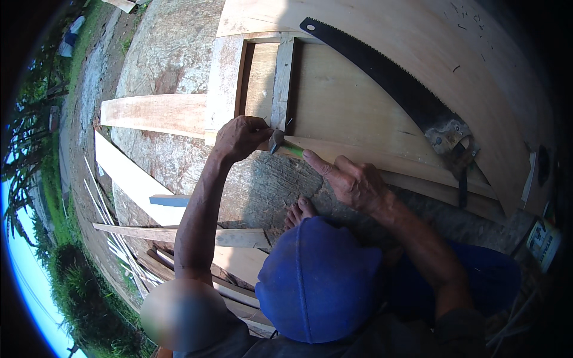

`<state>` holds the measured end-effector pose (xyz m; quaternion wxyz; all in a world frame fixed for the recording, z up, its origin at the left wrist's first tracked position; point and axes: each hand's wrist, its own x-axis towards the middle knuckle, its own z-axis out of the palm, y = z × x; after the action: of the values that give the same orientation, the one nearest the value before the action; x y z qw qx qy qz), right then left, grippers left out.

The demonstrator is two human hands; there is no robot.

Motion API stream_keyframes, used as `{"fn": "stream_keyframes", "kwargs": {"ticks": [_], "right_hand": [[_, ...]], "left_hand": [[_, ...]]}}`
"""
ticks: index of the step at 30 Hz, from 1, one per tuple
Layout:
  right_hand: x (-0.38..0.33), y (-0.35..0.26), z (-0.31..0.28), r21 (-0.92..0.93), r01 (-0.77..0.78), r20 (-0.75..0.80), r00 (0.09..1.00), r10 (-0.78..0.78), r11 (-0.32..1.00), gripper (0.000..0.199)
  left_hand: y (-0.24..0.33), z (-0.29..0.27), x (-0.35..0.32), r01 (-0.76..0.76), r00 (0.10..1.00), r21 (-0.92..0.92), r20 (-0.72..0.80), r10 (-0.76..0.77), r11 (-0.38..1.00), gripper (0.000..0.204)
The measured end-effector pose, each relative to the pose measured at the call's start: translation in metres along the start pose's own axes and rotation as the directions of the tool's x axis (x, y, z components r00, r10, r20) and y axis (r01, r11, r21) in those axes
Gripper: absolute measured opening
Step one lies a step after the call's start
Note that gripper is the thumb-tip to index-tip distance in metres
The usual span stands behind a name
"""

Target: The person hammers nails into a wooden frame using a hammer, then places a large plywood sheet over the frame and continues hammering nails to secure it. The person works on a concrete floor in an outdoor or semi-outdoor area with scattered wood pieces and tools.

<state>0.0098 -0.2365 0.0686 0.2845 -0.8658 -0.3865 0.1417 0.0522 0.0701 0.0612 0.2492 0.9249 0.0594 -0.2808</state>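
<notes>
My right hand [352,182] grips a hammer [292,148] by its green handle, forefinger stretched along it. The metal head rests close to the fingertips of my left hand [239,138], at the near edge of a wooden frame [223,77]. The left fingers are pinched together there; whatever is between them is too small or hidden to make out. A narrow crosspiece [282,77] runs away from this corner, and a thin plywood panel [352,89] fills the frame. A thin nail-like piece stands up beside the crosspiece's near end.
A handsaw [382,74] with a black blade lies across the boards at the right. Wooden strips and planks [154,114] lie to the left, with a grey block [169,200] on one. My bare foot [300,212] and blue-clad knee [319,280] are close below. A container [543,243] stands far right.
</notes>
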Motion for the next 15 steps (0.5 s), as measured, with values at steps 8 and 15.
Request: {"fn": "stream_keyframes", "kwargs": {"ticks": [8, 15], "right_hand": [[0.017, -0.014, 0.025, 0.751, -0.171, -0.168, 0.885, 0.435, 0.638, 0.060], [0.025, 0.012, -0.045, 0.880, -0.428, 0.251, 0.788, 0.562, 0.207, 0.056]], "left_hand": [[0.016, -0.005, -0.001, 0.045, 0.998, -0.011, 0.048, -0.044, 0.999, 0.030], [0.011, -0.005, 0.003, 0.027, 0.998, 0.002, 0.048, -0.027, 1.000, 0.030]]}}
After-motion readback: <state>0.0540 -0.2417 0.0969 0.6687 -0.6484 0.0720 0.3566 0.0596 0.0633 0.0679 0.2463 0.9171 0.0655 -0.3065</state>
